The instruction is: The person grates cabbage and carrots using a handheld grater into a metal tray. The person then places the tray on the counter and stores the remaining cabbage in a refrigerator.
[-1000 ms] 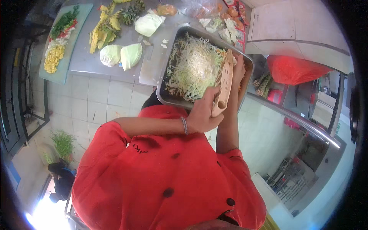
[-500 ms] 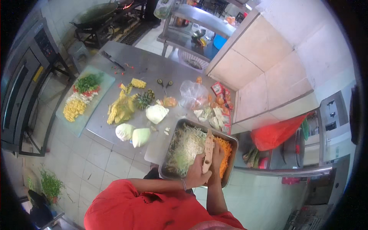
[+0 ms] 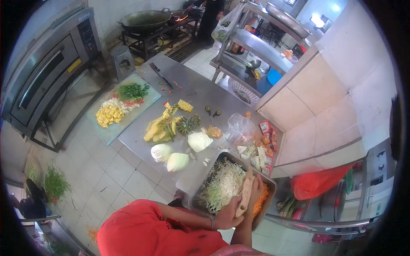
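My left hand (image 3: 228, 214) is closed around the lower end of a pale wooden slotted tool, which looks like a hand grater (image 3: 245, 193). Pressed against the tool's other side is my right hand (image 3: 256, 190), its fingers curled; whatever they hold is hidden. Both hands are over a deep metal tray (image 3: 195, 200) at the table's near right corner. White-green shredded cabbage (image 3: 220, 185) fills the tray's left part, and orange shreds, likely carrot (image 3: 260, 204), lie at its right.
Cabbage pieces (image 3: 177, 162), pineapple peel (image 3: 159, 128) and scissors (image 3: 212, 114) lie on the steel table (image 3: 136, 138). A board (image 3: 104, 135) of chopped food and a knife (image 3: 160, 73) are farther left. Beyond the tray are a plastic bag (image 3: 240, 128) and red packets (image 3: 265, 127). A tiled wall stands right.
The whole view has shifted, so the table and tray appear farther right and lower. Both hands stay at the wooden grater, which leans a little more to the right.
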The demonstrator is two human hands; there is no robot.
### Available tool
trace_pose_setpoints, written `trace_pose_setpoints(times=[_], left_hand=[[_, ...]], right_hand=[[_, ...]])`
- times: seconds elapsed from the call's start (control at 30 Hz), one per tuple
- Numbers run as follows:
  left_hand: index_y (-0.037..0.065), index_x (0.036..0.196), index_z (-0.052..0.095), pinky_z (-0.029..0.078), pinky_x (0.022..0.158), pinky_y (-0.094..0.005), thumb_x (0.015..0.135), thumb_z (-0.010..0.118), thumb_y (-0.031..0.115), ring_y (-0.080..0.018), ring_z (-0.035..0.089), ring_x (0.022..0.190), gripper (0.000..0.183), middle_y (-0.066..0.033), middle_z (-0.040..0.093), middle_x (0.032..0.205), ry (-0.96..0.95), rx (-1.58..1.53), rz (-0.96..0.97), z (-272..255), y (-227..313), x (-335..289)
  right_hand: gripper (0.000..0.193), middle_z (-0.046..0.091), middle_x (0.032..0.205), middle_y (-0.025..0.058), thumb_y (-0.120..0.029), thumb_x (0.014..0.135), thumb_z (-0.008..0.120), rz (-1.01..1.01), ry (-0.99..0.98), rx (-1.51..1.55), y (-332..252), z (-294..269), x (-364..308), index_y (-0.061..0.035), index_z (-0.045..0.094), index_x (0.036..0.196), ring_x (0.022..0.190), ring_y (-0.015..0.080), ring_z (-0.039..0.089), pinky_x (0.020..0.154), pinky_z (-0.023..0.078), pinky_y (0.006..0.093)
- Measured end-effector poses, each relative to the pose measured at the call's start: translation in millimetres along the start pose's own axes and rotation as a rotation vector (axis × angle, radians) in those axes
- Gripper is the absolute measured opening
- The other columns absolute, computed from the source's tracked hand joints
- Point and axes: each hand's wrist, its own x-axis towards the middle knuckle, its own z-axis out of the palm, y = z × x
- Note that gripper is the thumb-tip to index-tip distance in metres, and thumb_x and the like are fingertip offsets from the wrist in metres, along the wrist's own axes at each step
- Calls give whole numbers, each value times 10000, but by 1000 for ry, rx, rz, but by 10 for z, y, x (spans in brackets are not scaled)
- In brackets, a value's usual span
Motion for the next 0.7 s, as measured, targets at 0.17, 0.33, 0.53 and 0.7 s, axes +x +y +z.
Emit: trace_pose_setpoints(times=[0.17, 0.33, 0.53, 0.7], left_hand=[[35, 1409, 299, 517, 847, -508, 786, 690, 147, -472, 608, 1040, 744, -278, 546, 1221, 41, 36, 59, 46, -42, 159], [19, 1407, 307, 517, 860, -499, 800, 676, 151, -466, 613, 1041, 723, -278, 553, 1229, -55, 17, 129, -2, 29, -38], [28, 1411, 312, 509, 875, -488, 787, 693, 151, -453, 616, 1054, 741, -272, 584, 1173, -22, 60, 97, -20, -22, 29], [41, 1400, 319, 510, 864, -494, 787, 694, 145, -458, 620, 1035, 726, -260, 593, 1083, -20, -1, -131, -63, 44, 185]], right_hand=[[232, 684, 919, 71, -146, 1010, 521, 47, 61, 99, 11, 69, -196, 29, 668, 1049, 763, 121, 629, 677, 502, 241], [297, 703, 978, 81, -153, 1003, 540, 43, -43, -7, -188, -12, -153, 46, 658, 1189, 811, 132, 656, 728, 525, 249], [234, 678, 875, 59, -145, 995, 542, 66, 40, 43, 18, -70, -375, 29, 672, 1083, 731, 123, 637, 658, 517, 257], [224, 695, 929, 71, -120, 981, 570, 98, 10, 91, -188, 51, -294, 23, 681, 1113, 796, 142, 656, 697, 536, 264]])
